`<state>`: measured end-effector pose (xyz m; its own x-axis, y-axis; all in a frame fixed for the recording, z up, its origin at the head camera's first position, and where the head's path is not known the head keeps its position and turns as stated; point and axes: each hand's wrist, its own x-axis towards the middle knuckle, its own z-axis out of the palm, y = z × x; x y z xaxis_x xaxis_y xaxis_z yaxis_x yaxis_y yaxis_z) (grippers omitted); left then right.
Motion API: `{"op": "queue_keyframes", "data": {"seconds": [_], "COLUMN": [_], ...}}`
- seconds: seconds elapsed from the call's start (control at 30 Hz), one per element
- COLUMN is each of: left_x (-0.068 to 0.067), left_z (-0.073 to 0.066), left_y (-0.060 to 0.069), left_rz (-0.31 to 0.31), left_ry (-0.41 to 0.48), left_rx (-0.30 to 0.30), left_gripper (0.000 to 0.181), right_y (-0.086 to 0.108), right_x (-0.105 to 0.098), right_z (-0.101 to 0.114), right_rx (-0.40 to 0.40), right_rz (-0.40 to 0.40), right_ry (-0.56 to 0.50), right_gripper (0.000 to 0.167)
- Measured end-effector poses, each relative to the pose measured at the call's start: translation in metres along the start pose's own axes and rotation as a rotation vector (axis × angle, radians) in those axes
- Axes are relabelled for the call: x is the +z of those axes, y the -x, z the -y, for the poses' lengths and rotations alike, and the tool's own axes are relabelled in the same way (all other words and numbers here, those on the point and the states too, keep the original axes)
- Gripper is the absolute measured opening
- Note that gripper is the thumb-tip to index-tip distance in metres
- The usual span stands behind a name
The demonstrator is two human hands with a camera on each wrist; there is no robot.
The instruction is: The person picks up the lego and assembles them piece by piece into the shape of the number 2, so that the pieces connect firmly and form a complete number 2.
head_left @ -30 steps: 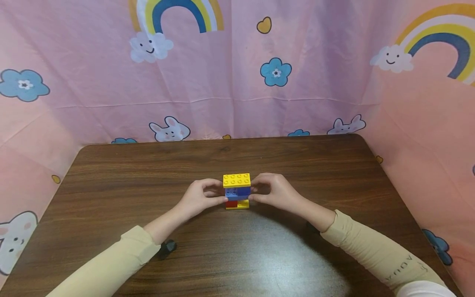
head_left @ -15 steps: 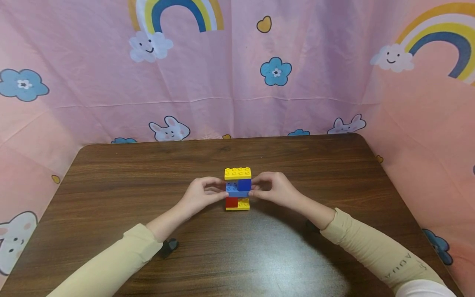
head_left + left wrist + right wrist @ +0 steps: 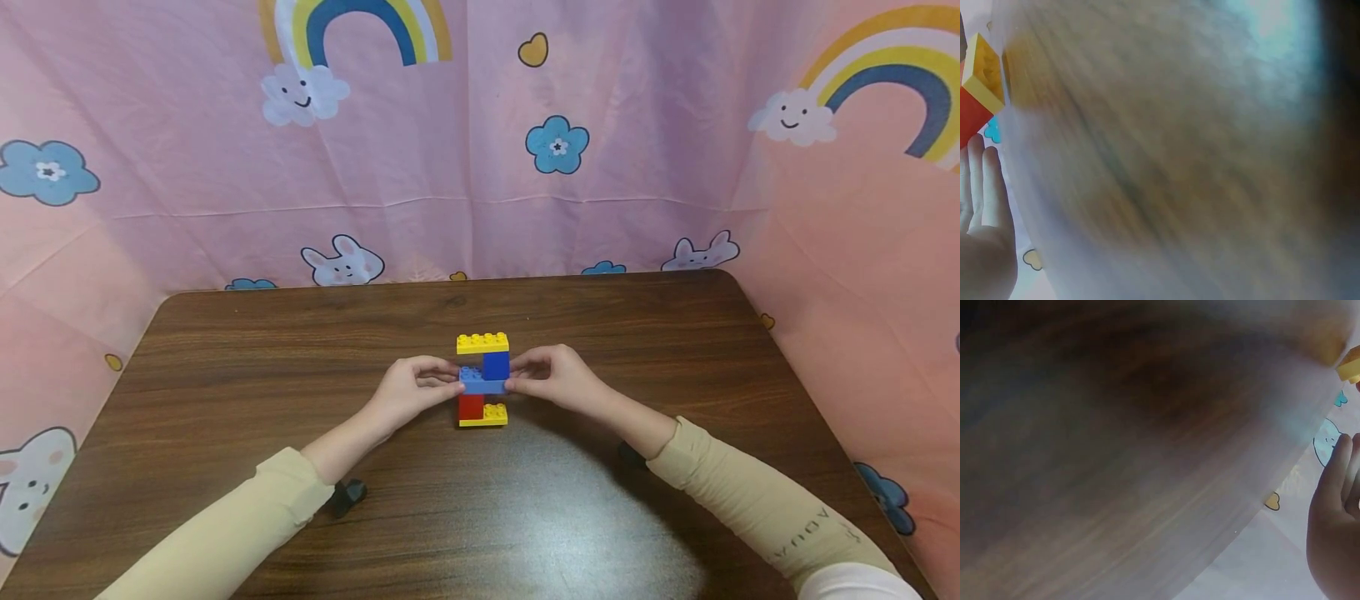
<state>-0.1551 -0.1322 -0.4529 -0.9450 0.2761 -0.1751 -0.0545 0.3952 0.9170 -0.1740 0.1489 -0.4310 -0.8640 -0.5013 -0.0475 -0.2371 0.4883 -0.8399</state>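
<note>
Both hands hold one stack of toy building bricks at the middle of the table. A yellow brick (image 3: 483, 344) tops it, over a dark blue brick (image 3: 497, 365) at the right. Below these lies a wide light blue brick (image 3: 483, 387), then a red brick (image 3: 471, 407) at the left on a yellow base brick (image 3: 483, 422). My left hand (image 3: 405, 392) pinches the light blue brick's left end, and my right hand (image 3: 561, 382) pinches its right end. Seen from the left wrist, the base brick (image 3: 984, 74) appears slightly off the tabletop.
The brown wooden table (image 3: 285, 350) meets a pink printed curtain (image 3: 420, 167) at its back and sides. A small dark object (image 3: 348, 497) lies beside the left forearm, and another dark object (image 3: 632, 455) shows partly behind the right forearm.
The stack has tipped so its front faces show more and its top studs less. It has shifted slightly right, with both hands still at the light blue brick's ends.
</note>
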Motion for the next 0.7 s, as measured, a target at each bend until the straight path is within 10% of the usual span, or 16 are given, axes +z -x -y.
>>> {"op": "queue_keyframes", "data": {"seconds": [0.7], "left_x": [0.006], "left_z": [0.0], "left_y": [-0.011], "left_rz": [-0.007], "left_ry": [0.072], "left_rx": [-0.149], "left_gripper": [0.04], "right_y": [-0.011], "right_x": [-0.003], "right_z": [-0.011], "right_rx": [0.165], "right_rz": [0.055], "right_ry": [-0.079], "right_gripper": [0.038]}}
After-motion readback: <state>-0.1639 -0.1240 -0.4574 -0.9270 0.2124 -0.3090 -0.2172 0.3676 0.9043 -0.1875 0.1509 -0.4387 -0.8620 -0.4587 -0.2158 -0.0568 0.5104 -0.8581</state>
